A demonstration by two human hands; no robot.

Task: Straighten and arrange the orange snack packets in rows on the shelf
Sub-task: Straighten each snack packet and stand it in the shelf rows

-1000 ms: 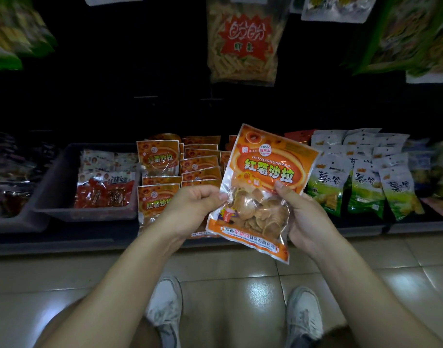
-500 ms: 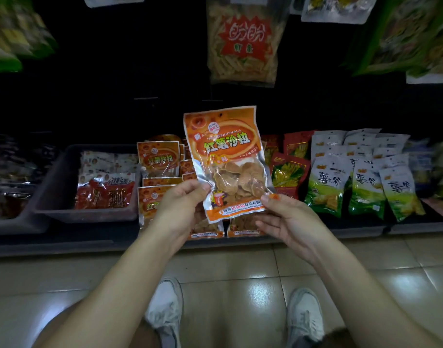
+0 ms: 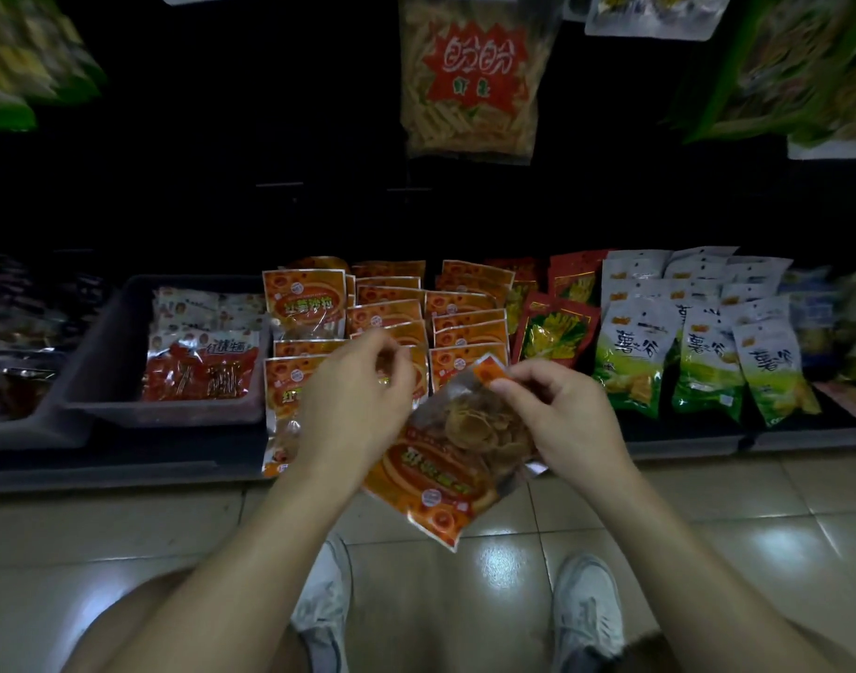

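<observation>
Rows of glossy orange foil snack packets (image 3: 392,310) already line the dark shelf (image 3: 125,461) beyond your grips, but one upside-down packet (image 3: 440,473) hangs pinched in your right grip (image 3: 552,410), your left grip (image 3: 353,410) curled, its hold unclear.

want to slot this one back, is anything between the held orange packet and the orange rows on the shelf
No separate thing shows between them. The held orange packet hangs upside down from the right hand, just in front of the orange rows; only the left hand overlaps the middle row in view.
</observation>
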